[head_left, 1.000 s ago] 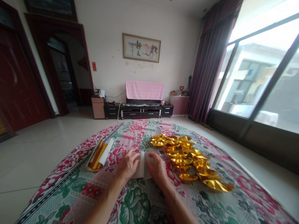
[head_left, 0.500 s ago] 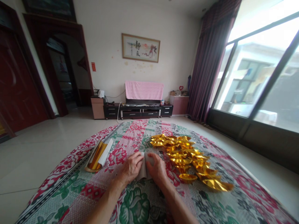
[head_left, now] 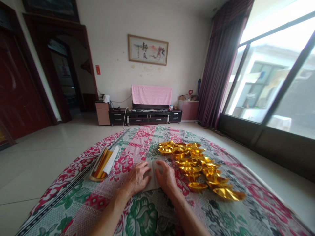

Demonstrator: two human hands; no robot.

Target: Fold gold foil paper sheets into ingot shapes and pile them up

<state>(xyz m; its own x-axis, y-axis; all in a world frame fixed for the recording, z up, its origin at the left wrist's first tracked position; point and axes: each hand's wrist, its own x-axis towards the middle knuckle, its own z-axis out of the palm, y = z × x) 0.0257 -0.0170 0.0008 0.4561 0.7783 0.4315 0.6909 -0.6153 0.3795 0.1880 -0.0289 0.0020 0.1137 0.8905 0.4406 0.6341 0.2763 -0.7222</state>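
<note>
on floral cloth (head_left: 144, 214), one white sheet (head_left: 153, 179)

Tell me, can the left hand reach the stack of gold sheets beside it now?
Probably yes. The left hand rests on the white paper, and the stack of gold sheets lies to its left on the quilt with only bare cloth between them.

White sheet (head_left: 152, 182) mostly covered by left hand (head_left: 136, 179), right hand (head_left: 167, 178); perhaps folded; floral cloth (head_left: 147, 216) cropped below.
</note>
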